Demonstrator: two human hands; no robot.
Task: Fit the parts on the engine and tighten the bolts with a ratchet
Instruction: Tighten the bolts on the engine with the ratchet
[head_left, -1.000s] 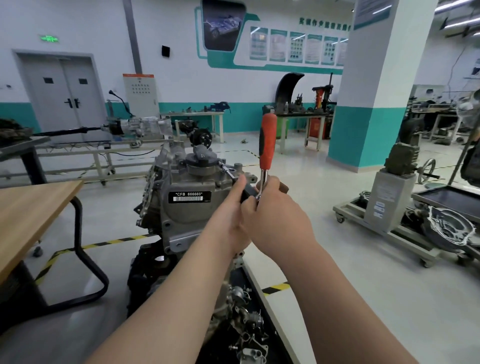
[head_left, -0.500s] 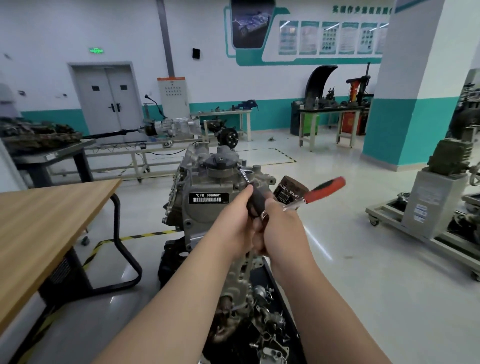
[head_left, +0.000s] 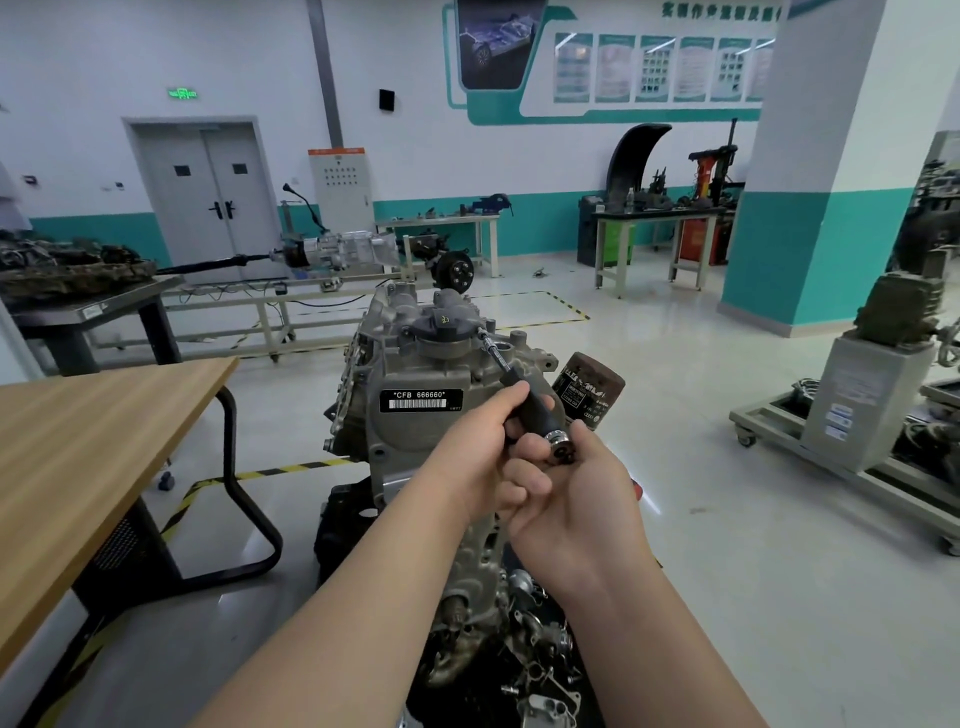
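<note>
Workshop floor (head_left: 691, 415) is gleaming behind as the left hand (head_left: 475, 460) is curling its fingers round the black extension grip (head_left: 535, 410). Right hand (head_left: 576, 512), just beneath, is wrapping the ratchet (head_left: 558, 446), handle hidden under the palm. Ahead of both hands the extension tip (head_left: 488, 340) is meeting the top of the engine (head_left: 410, 358), oil filter (head_left: 592, 387) to the right. Steel, stiff, likely slick: the grip is looking safest.
</note>
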